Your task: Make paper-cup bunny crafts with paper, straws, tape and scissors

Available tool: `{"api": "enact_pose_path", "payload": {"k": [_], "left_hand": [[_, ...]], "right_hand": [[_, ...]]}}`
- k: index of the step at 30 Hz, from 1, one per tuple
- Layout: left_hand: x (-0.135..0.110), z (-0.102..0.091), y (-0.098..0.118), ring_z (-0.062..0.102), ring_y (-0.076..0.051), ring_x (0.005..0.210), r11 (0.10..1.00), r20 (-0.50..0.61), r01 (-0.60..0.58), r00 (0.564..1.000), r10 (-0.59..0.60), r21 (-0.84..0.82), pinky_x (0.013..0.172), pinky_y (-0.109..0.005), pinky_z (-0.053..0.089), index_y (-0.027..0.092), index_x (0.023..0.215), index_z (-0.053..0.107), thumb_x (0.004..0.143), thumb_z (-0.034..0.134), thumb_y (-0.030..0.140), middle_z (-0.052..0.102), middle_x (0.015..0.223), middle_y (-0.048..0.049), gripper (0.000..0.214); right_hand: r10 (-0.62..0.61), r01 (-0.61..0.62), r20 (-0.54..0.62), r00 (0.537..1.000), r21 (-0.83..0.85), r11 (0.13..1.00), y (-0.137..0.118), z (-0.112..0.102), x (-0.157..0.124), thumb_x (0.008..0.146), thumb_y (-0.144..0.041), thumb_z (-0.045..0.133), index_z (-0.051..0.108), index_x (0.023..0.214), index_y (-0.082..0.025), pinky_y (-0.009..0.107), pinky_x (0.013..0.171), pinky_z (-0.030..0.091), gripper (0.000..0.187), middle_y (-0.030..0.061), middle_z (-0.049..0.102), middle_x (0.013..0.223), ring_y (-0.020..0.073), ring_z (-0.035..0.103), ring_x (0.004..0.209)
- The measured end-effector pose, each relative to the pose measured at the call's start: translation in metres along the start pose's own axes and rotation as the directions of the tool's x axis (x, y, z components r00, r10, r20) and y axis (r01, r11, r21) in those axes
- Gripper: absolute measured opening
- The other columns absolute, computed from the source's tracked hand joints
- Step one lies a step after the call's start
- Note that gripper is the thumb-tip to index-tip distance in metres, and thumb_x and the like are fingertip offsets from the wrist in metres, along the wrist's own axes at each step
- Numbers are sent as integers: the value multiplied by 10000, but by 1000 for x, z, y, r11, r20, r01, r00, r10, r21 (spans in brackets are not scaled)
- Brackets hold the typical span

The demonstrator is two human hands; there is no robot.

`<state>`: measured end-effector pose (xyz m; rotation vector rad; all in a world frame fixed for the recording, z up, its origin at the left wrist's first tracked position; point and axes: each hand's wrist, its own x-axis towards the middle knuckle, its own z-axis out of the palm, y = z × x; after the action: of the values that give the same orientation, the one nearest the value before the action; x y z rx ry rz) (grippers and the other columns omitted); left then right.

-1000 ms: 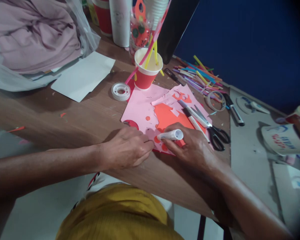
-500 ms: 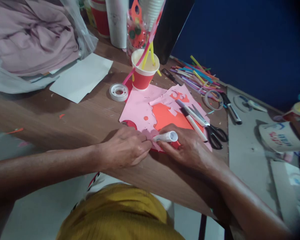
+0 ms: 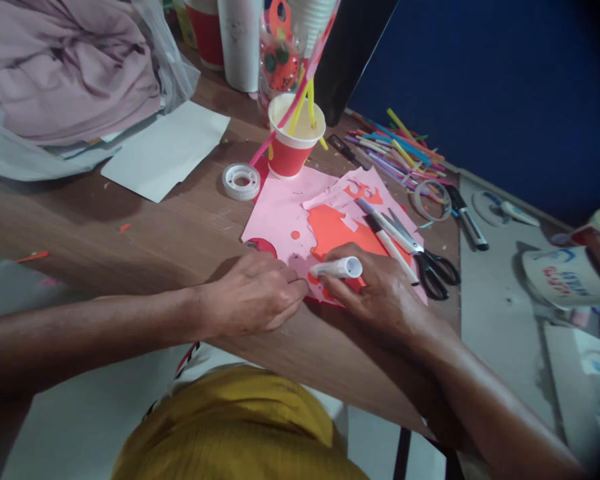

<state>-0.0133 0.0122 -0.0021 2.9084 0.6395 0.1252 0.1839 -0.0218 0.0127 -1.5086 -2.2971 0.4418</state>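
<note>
My right hand (image 3: 380, 283) is closed round a white marker (image 3: 337, 267), which lies tilted with its open-looking end toward me. Its tip is over the paper and hard to make out. My left hand (image 3: 260, 293) has its fingers curled at the table's front edge, holding a small pink paper cutout (image 3: 297, 263) against the pile. Beneath the hands lie a pink paper sheet (image 3: 275, 207) with cut edges and an orange paper sheet (image 3: 330, 230). Black-handled scissors (image 3: 433, 270) and another white marker (image 3: 393, 253) rest on the sheets beside my right hand.
Behind the sheets stands a red-and-white paper cup (image 3: 290, 153) holding straws, with a tape roll (image 3: 241, 181) at its left. Several coloured straws (image 3: 400, 150) are heaped at the back right. A white card (image 3: 167, 153) lies near a plastic bag of pink cloth (image 3: 75, 73).
The marker in my right hand has shifted slightly right, showing a bit more of the pink cutout. My left hand keeps its hold. The whole view has moved slightly.
</note>
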Motion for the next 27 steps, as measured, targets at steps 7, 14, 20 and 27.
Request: {"api": "enact_pose_path", "payload": {"k": [7, 14, 20, 27], "left_hand": [[-1, 0, 0, 551, -172, 569, 999, -59, -17, 998, 20, 50, 539, -291, 377, 154, 734, 593, 845, 414, 235, 588, 618, -44, 225], [0, -1, 0, 576, -203, 628, 1000, 14, 2, 1000, -2, 14, 572, -317, 399, 161, 788, 603, 855, 400, 228, 633, 672, -70, 224], [1, -2, 0, 577, -202, 623, 1000, 18, 5, 1000, -5, -2, 564, -312, 395, 157, 771, 605, 856, 401, 239, 632, 669, -72, 236], [-1, 1, 0, 555, -184, 556, 999, -81, -20, 996, 23, 44, 517, -299, 374, 161, 746, 603, 845, 405, 220, 604, 629, -53, 229]], "right_hand": [[10, -15, 90, 996, 58, 998, -6, -6, -1, 857, -301, 499, 571, 886, -184, 261, 639, 414, 141, 31, 640, 789, 152, 588, 704], [32, -32, 53, 998, -4, 999, 2, -7, -3, 850, -305, 511, 582, 878, -189, 277, 653, 434, 138, 46, 646, 793, 165, 602, 699], [5, -5, -9, 1000, -6, 1000, 3, -1, -1, 839, -274, 533, 579, 938, -181, 256, 676, 432, 143, 40, 654, 853, 155, 608, 757], [-5, 1, 97, 995, 41, 999, -5, -7, -1, 857, -286, 502, 576, 888, -181, 255, 661, 421, 131, 34, 642, 798, 151, 590, 722]]}}
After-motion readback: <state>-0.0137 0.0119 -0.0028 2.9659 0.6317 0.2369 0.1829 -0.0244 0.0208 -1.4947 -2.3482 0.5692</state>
